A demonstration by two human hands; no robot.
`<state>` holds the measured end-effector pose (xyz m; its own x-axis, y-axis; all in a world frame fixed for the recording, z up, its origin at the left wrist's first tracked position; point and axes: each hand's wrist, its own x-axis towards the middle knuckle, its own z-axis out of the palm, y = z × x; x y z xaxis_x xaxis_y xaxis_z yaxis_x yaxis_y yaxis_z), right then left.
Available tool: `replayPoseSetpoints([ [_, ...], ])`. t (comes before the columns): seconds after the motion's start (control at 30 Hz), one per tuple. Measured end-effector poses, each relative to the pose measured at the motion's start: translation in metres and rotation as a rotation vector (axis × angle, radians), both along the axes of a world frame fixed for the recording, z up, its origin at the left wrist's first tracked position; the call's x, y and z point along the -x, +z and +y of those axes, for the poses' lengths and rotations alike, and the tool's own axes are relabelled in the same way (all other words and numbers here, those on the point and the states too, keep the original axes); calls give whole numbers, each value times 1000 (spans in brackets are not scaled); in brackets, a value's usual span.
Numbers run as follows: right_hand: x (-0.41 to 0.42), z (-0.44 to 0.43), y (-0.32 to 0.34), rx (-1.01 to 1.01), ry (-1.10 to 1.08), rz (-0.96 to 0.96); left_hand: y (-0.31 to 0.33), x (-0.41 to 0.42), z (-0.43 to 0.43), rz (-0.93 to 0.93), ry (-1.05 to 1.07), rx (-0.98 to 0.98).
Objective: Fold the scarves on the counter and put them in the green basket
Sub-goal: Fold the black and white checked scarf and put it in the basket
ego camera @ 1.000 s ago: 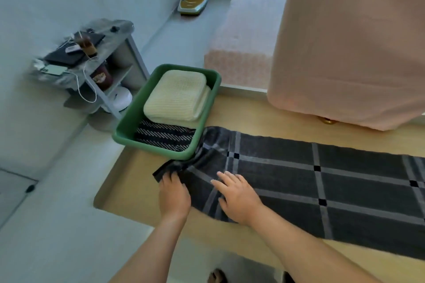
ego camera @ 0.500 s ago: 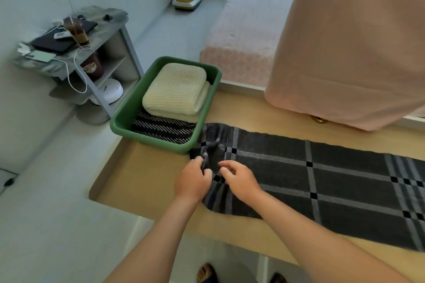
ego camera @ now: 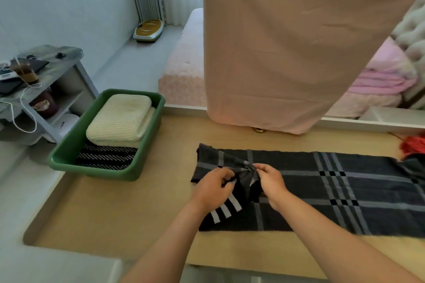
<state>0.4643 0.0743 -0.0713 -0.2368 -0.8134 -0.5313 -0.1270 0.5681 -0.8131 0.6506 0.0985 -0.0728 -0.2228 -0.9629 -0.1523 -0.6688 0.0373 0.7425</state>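
Between both hands' fingers [ego camera: 227,176]: bunched scarf [ego camera: 322,188] end.

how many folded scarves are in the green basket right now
2. A cream knitted folded scarf lies on top in the green plastic basket; a black-and-white striped folded scarf lies beneath it, showing at the near end. Others may be hidden underneath.

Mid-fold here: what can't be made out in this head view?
Head view only:
Right end of the plaid scarf: cut off by the frame edge.
Most of the striped scarf: under the cream scarf in the basket.
What the red item is: cut by the right edge.
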Motion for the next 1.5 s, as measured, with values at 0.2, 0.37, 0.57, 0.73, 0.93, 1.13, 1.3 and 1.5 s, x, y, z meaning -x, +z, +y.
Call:
replayPoseSetpoints([
  [0.2,66,20,-47,-79,294,598,-43,18,13,-361,-76,-102],
  [0.37,55,30,-58,188,729,809,-68,13,30,-495,-155,-166],
  [0.57,58,27,-79,172,838,883,-82,9,34,-562,-171,-74],
  [0.73,77,18,-86,237,796,769,-85,19,27,-615,-190,7],
  [0.93,87,22,-88,178,898,843,-86,26,20,-646,-237,24],
  [1.13,104,16,-78,166,863,903,-76,24,25,-630,-165,-75],
  [1.3,114,15,-73,279,897,847,-54,41,17,-723,-161,-257],
  [1.5,82,-5,-75,399,1024,889,-49,57,-16,-504,17,-66],
])
